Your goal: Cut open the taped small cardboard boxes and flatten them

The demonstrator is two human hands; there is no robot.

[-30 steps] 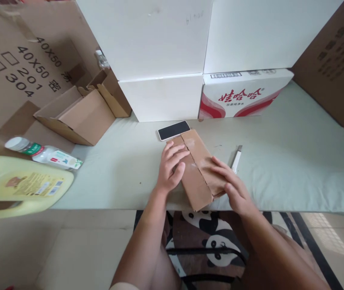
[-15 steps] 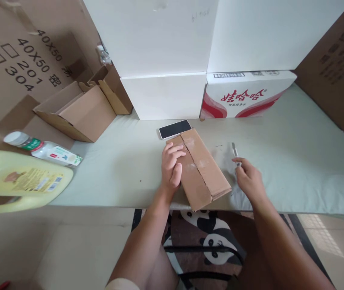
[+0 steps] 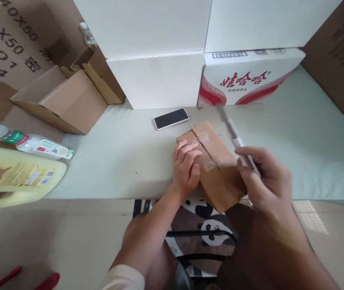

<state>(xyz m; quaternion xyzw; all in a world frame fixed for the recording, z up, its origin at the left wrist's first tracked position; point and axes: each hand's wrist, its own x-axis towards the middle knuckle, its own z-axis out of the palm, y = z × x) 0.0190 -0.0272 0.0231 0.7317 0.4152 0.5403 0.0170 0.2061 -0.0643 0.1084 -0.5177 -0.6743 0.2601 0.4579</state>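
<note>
Both forearms are bare from wrist to elbow, with no watch, band or ring showing on the left hand (image 3: pixel 186 167) or the right hand (image 3: pixel 265 177). The right one is blurred, so fine detail on it cannot be made out. At the near edge a pale, cream-coloured sleeve hem (image 3: pixel 123 278) wraps the left upper arm, cut short above the elbow. Fingernails on the left hand look short and plain. Bare legs show below, between the arms.
</note>
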